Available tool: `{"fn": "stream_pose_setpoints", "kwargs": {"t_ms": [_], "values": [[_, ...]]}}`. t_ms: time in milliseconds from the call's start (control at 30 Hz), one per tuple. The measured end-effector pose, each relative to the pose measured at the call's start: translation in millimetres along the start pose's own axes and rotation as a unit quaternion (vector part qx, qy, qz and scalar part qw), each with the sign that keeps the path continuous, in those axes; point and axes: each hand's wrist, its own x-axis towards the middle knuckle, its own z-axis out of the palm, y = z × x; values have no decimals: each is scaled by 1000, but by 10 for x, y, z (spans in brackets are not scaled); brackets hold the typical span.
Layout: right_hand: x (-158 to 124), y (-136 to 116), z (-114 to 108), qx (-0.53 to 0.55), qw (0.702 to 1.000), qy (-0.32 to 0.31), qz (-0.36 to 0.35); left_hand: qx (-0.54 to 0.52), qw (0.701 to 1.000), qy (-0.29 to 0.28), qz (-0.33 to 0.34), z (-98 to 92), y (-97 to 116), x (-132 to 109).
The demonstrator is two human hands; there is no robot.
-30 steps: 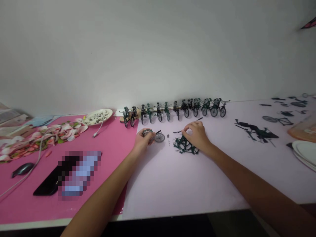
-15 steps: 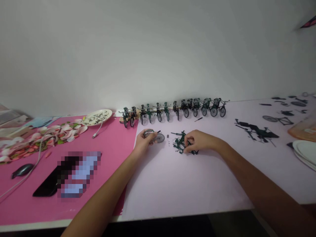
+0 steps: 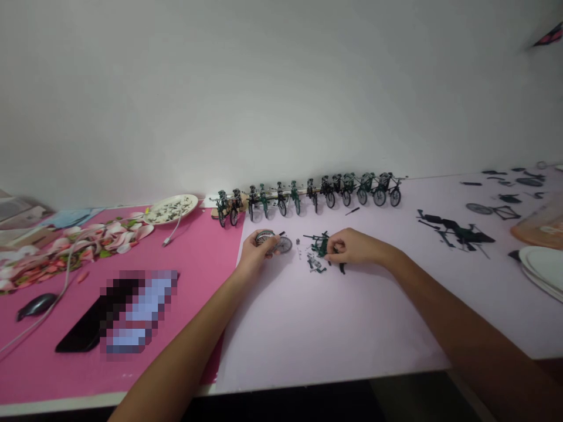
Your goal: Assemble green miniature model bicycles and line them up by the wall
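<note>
My left hand point(image 3: 260, 251) is closed around small spoked model bicycle wheels point(image 3: 265, 236); one wheel stands partly behind my fingers, and another lies flatter at the fingertips. A short black piece shows beside my thumb. To the right, my right hand point(image 3: 345, 247) is pinched at a small pile of dark green model bicycle parts point(image 3: 319, 241). Its fingers cover part of the pile, so the exact piece between them is hidden. Between the hands lie several tiny metallic bits point(image 3: 299, 252).
Assembled model bicycles point(image 3: 296, 199) stand in a row along the wall, a small screwdriver point(image 3: 352, 211) before them. More loose parts point(image 3: 457, 231) lie at right near white plates point(image 3: 545, 266). On the pink side are a plate of small pieces point(image 3: 187, 201), petals, a mouse point(image 3: 37, 306) and a phone point(image 3: 83, 328).
My right hand has shifted slightly left, and the green parts under it have moved and spread differently. My left hand keeps its hold on the wheels. The view has tilted a little.
</note>
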Motion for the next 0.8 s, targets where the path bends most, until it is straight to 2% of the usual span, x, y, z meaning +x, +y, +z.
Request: {"fn": "stream_pose_setpoints", "kwargs": {"t_ms": [133,267,367,467,667,800], "values": [[5,61,-90,-51,996,62,39,6,1000,-7,-4,-2,6,-2],[21,123,-138,-104,990,67,74,14,1000,-12,-3,-5,-12,3],[27,120,-145,-95,991,64,75,13,1000,-15,-3,-3,-35,9],[14,108,-169,-66,995,36,64,12,1000,-15,-4,3,-42,6],[-41,169,-249,-30,994,-91,55,15,1000,-21,0,25,-31,-9],[-53,196,-224,-57,991,-105,65,17,999,-29,5,37,-40,-17]]}}
